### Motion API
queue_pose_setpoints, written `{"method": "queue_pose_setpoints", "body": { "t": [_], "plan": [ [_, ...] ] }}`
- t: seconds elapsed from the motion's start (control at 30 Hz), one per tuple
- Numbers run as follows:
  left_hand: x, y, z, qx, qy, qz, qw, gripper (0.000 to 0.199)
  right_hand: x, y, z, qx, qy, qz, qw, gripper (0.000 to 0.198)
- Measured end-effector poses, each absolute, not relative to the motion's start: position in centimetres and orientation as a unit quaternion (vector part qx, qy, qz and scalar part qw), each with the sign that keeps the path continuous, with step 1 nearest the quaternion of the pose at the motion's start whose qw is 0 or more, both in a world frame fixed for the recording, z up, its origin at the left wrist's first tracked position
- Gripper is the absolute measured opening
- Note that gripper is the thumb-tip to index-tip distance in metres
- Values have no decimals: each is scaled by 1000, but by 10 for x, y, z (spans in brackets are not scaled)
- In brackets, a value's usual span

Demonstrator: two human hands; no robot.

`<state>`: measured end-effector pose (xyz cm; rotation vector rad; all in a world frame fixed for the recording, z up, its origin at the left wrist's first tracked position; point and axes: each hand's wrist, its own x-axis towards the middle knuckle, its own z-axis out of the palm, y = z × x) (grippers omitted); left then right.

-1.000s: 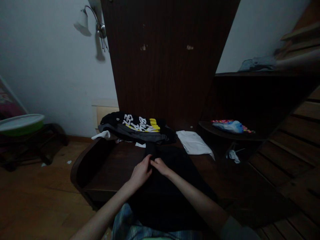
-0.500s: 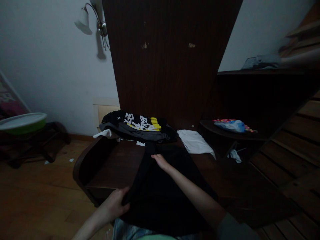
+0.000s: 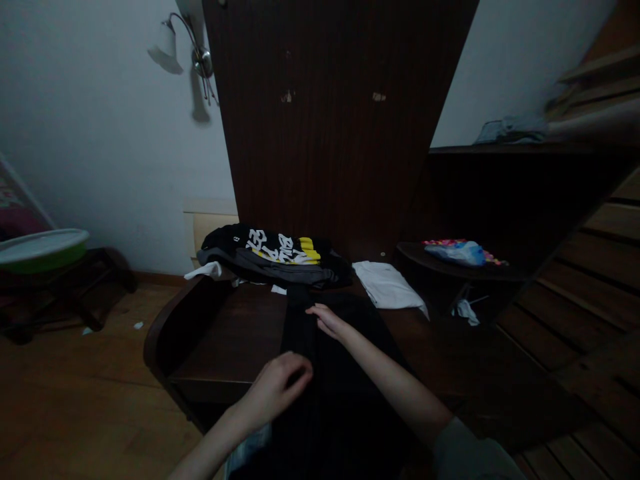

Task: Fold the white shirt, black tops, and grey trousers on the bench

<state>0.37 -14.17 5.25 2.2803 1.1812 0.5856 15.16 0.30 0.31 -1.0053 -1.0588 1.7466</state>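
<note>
A black garment (image 3: 350, 387) lies over the dark wooden bench and runs down toward my lap; its exact kind is too dark to make out. My left hand (image 3: 283, 383) is closed in a pinch on the garment's left part, thumb and fingers curled together. Farther up, my right hand (image 3: 327, 321) pinches the same cloth near its far end, the forearm crossing over it. Just beyond lies a heap of dark clothes with a black printed shirt (image 3: 280, 247) in white and yellow on top. To the right is a folded white cloth (image 3: 387, 285).
The bench (image 3: 225, 333) has a curved left end. A corner shelf (image 3: 445, 267) on the right bears a blue-and-white plastic bag (image 3: 457, 252). Wooden slats (image 3: 575, 320) stand at far right. At left, a green basin (image 3: 45, 253) rests on a dark stool. A wall lamp (image 3: 167, 50) hangs above.
My left hand has moved right and up, bringing the garment's left edge inward over the rest. My right hand has shifted slightly and its fingers have closed on the cloth.
</note>
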Motion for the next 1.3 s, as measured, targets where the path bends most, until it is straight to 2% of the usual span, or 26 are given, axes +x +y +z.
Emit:
{"method": "queue_pose_setpoints", "body": {
  "t": [0.03, 0.1, 0.2, 0.4, 0.63, 0.87, 1.13, 1.23, 1.3],
  "plan": [
    [5, -128, 46, 829, 448, 247, 225, 25, 152, 3, 3, -389, -422, 703, 421, 9],
    [10, -107, 30, 822, 465, 273, 182, 42, 152, 3, 1, -379, -428, 701, 426, 10],
    [17, -93, 7, 834, 477, 236, 148, 63, 148, 6, -2, -405, -432, 672, 444, 14],
    [22, -100, -13, 860, 466, 189, 84, 70, 135, 27, 0, -509, -455, 593, 427, 14],
    [23, -103, -4, 875, 461, 130, 75, 70, 130, 62, 2, -546, -492, 492, 466, 9],
    [26, -102, 12, 873, 468, 112, 75, 70, 156, 64, 20, -569, -582, 378, 442, 16],
    [39, -63, 27, 867, 486, 105, 15, 28, 220, 19, 32, -507, -773, 183, 335, 15],
    [46, -59, 13, 853, 506, 129, -11, 27, 210, 6, 32, -457, -819, 161, 307, 21],
    [48, -62, 4, 851, 508, 131, -5, 37, 195, 6, 34, -441, -832, 167, 292, 25]
  ]
}}
